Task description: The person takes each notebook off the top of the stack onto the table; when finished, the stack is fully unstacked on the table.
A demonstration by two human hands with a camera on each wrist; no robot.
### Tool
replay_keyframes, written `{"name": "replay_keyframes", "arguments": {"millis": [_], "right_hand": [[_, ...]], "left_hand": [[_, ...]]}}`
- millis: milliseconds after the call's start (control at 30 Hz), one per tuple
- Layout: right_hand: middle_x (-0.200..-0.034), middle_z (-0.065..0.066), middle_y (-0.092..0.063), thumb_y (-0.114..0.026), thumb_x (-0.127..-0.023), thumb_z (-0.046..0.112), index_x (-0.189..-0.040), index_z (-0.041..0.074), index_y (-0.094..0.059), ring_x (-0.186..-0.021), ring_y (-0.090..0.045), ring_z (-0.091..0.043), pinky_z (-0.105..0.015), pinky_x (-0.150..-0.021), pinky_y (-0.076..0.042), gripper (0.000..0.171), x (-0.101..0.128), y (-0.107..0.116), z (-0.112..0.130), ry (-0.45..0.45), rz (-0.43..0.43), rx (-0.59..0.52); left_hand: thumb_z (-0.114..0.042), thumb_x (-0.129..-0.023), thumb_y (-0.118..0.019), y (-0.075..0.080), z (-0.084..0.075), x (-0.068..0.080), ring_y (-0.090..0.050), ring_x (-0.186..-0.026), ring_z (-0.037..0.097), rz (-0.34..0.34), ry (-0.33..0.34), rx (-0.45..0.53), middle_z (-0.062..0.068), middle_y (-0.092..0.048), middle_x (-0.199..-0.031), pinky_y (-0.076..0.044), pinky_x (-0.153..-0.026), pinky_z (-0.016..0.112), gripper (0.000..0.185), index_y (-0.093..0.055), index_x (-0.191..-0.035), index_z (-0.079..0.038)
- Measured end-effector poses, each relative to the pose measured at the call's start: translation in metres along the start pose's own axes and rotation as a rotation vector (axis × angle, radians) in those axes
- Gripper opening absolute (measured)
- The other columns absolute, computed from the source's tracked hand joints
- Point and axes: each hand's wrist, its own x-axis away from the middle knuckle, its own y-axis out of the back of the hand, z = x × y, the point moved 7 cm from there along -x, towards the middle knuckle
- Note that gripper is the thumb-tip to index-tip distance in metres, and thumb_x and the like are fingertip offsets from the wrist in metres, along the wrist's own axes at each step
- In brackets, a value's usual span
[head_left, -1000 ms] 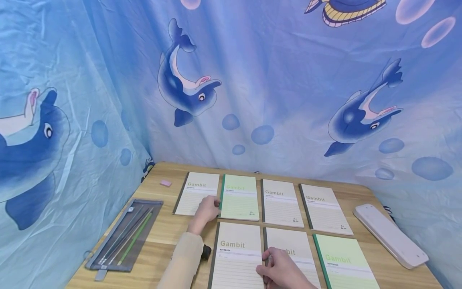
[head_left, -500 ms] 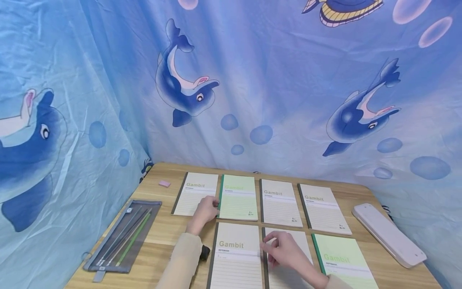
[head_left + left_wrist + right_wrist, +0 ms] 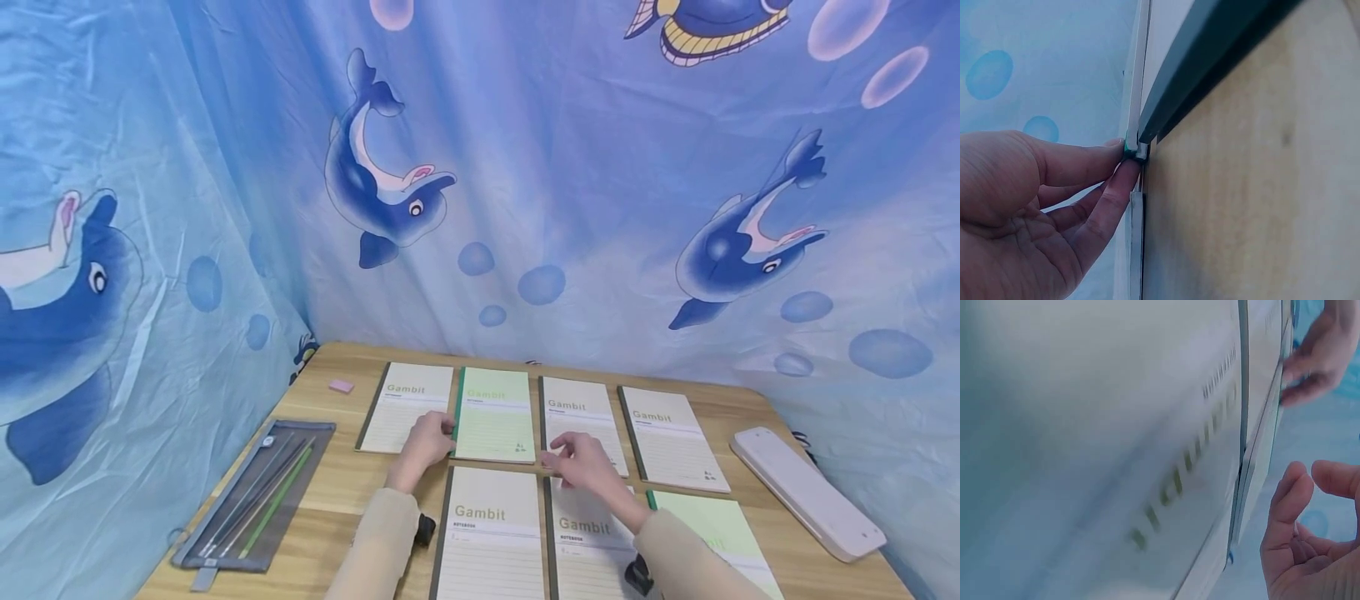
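Note:
Seven-odd aside, several Gambit notebooks lie in two rows on the wooden table. My left hand (image 3: 427,437) is at the lower left corner of the green notebook (image 3: 495,425) in the back row. In the left wrist view, its thumb and finger (image 3: 1113,194) pinch that green-spined corner. My right hand (image 3: 585,462) hovers around the lower left corner of a white notebook (image 3: 576,404), right of the green one. Seen from the right wrist, its thumb and forefinger (image 3: 1291,494) stand apart with nothing between them. Below the right arm lies another white notebook (image 3: 581,542), partly covered.
A mesh pencil pouch (image 3: 315,475) with pencils and a pink eraser (image 3: 341,387) lie at left. Another white notebook (image 3: 408,400) is back left, one (image 3: 491,533) front middle. A long white case (image 3: 810,496) lies at right, beside a second green notebook (image 3: 738,533).
My right hand has left the front-row notebook's edge and moved away from me to the back row. My left hand stays at the green notebook's corner.

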Motion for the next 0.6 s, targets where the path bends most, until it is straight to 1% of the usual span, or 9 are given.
{"name": "replay_keyframes", "arguments": {"millis": [133, 200, 300, 467, 600], "right_hand": [[-0.077, -0.005, -0.061, -0.072, -0.091, 0.021, -0.115, -0.006, -0.064, -0.051, -0.060, -0.018, -0.029, -0.048, -0.051, 0.037, -0.022, 0.004, -0.002, -0.026, -0.025, -0.026], [-0.080, -0.006, -0.061, -0.072, -0.091, 0.021, -0.116, -0.007, -0.063, -0.053, -0.061, -0.018, -0.029, -0.050, -0.054, 0.038, -0.033, 0.004, -0.004, -0.051, -0.025, -0.052], [-0.082, -0.007, -0.061, -0.071, -0.091, 0.020, -0.117, -0.007, -0.063, -0.056, -0.062, -0.018, -0.030, -0.054, -0.055, 0.039, -0.046, 0.001, -0.008, -0.074, -0.016, -0.088], [-0.078, -0.008, -0.061, -0.072, -0.092, 0.020, -0.117, -0.007, -0.064, -0.058, -0.061, -0.017, -0.030, -0.057, -0.054, 0.038, -0.064, -0.007, -0.013, -0.051, -0.004, -0.123], [-0.075, -0.007, -0.060, -0.073, -0.092, 0.021, -0.113, -0.006, -0.065, -0.056, -0.059, -0.016, -0.027, -0.054, -0.050, 0.035, -0.070, -0.014, -0.014, -0.027, 0.011, -0.133]], "left_hand": [[0.010, -0.078, -0.070, 0.000, 0.000, 0.000, -0.064, -0.105, 0.034, -0.005, 0.004, 0.000, 0.017, -0.069, -0.106, -0.054, -0.092, 0.047, 0.040, -0.065, -0.119, 0.009], [0.009, -0.079, -0.070, 0.000, 0.000, 0.001, -0.064, -0.106, 0.035, -0.003, 0.009, 0.000, 0.017, -0.069, -0.107, -0.053, -0.092, 0.047, 0.040, -0.065, -0.119, 0.009], [0.009, -0.078, -0.071, -0.001, 0.000, 0.000, -0.064, -0.107, 0.036, -0.001, 0.004, -0.005, 0.018, -0.069, -0.107, -0.053, -0.093, 0.048, 0.040, -0.065, -0.118, 0.010], [0.009, -0.078, -0.070, -0.001, -0.001, -0.001, -0.064, -0.106, 0.036, -0.002, -0.007, -0.009, 0.018, -0.069, -0.107, -0.053, -0.092, 0.048, 0.040, -0.065, -0.118, 0.010], [0.009, -0.078, -0.070, 0.000, -0.001, -0.001, -0.064, -0.105, 0.035, -0.002, -0.007, -0.011, 0.018, -0.069, -0.107, -0.054, -0.091, 0.048, 0.040, -0.065, -0.118, 0.010]]}}
